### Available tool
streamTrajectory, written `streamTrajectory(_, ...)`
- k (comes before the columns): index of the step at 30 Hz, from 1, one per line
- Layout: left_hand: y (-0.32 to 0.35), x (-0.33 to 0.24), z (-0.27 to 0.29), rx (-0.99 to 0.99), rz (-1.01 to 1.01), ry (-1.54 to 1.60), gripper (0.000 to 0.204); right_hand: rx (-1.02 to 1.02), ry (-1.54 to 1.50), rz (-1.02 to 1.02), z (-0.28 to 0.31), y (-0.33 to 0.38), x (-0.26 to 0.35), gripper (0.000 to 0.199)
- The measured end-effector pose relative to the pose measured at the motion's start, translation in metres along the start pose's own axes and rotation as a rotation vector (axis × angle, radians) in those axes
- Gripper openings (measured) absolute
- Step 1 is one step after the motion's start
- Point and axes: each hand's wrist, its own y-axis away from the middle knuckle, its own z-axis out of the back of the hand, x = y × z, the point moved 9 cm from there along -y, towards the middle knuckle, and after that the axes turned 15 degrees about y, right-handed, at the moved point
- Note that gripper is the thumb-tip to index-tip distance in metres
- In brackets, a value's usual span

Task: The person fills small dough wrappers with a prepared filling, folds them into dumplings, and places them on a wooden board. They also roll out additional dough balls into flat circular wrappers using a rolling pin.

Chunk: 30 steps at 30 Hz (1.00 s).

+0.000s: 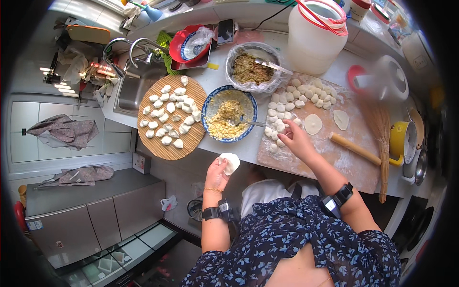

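Note:
My left hand (pixel 218 176) is closed on a round white dumpling wrapper (pixel 231 164), held in front of the counter edge. My right hand (pixel 299 141) hovers at the left side of the floured wooden board (pixel 320 158), thumb and fingers apart, beside the small dough pieces (pixel 279 128). Whether a fingertip touches one of them I cannot tell. Two rolled wrappers (pixel 313 124) lie flat on the board, with a rolling pin (pixel 355 149) to their right. Between my hands and the sink stands a blue-and-white bowl (pixel 206 125) of yellowish filling, a spoon (pixel 253 123) resting in it.
Many folded dumplings sit on a round bamboo tray (pixel 160 143) at left, near the sink (pixel 125 95). Behind are a plastic-lined bowl (pixel 279 85) of darker filling, a red basin (pixel 178 45) and a white bucket (pixel 313 43). A straw brush (pixel 382 138) and yellow pot (pixel 398 138) stand right.

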Motion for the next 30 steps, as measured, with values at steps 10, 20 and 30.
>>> streamTrajectory(10, -0.061, -0.061, 0.068, -0.117, 0.080, 0.008, 0.031, -0.021, -0.108, -0.259, -0.117, -0.068, 0.058, 0.018)
streamTrajectory(20, -0.086, -0.064, 0.044, -0.219, 0.071, 0.052, 0.035, 0.099, 0.351, 0.496, -0.147, -0.052, 0.159, 0.022)
streamTrajectory(30, -0.083, -0.060, 0.037, -0.249, 0.122, 0.139, 0.038, 0.075, 0.364, 0.409, -0.134, -0.028, 0.148, 0.017)
